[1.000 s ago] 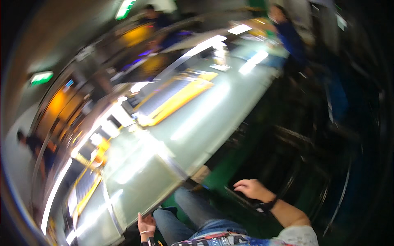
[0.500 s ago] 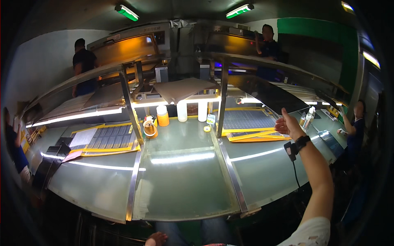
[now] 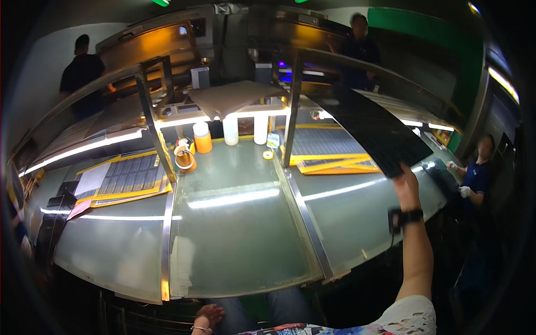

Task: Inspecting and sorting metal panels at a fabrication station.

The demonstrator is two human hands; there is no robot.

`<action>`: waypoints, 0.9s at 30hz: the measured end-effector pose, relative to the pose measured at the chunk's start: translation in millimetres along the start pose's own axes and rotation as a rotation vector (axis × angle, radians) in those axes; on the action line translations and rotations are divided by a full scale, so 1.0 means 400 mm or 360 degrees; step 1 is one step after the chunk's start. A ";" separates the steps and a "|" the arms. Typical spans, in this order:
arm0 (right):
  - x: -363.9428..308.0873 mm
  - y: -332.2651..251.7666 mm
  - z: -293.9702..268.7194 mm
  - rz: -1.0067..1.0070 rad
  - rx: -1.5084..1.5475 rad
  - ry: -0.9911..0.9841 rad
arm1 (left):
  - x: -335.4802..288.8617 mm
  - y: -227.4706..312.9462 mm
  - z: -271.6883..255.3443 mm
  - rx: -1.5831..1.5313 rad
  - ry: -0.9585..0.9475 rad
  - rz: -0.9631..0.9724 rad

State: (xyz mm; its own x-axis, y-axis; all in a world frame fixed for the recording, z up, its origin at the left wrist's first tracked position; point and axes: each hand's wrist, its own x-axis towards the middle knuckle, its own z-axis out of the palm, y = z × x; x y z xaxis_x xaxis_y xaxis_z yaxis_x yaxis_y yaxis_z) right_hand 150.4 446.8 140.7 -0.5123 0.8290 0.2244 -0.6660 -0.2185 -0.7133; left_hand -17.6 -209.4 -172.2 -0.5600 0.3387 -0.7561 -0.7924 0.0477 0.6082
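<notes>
A large, thin black sheet (image 3: 375, 125) slants down off the overhead shelf on the right, its near corner hanging over the glass-like table. My right hand (image 3: 406, 183) grips that near edge, fingers closed on it; the wrist carries a dark band with a small boxy device and a cable. Low by my lap, in front of the table's front edge, my left hand (image 3: 209, 316) hangs with loosely bent fingers and nothing in it. Beneath the sheet lie yellow-framed film panels (image 3: 329, 146), partly hidden by it.
Metal posts (image 3: 294, 109) hold up the shelf, where a brown sheet (image 3: 237, 99) juts out. At the table's back stand an orange jar (image 3: 202, 138), white bottles (image 3: 230, 132) and a tape roll (image 3: 267, 156). More framed film (image 3: 124, 176) lies left. A gloved co-worker (image 3: 478, 173) works right; others stand behind.
My right hand, open beside the sheet before, has closed on its near edge. The sheet now reaches farther toward me and lower. The view has shifted, and my left hand shows more.
</notes>
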 end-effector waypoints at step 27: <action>-0.542 0.117 -0.280 0.0013 -0.0780 0.1095 | -0.187 0.154 0.276 0.0077 -0.0828 0.0193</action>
State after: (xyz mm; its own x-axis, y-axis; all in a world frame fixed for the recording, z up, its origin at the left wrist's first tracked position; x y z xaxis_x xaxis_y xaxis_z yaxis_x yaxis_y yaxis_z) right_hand 290.9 314.6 -15.8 0.0343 0.9918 -0.1234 -0.2718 -0.1096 -0.9561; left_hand 2.1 -128.1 -51.5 -0.4430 0.7651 -0.4673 -0.7104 0.0184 0.7035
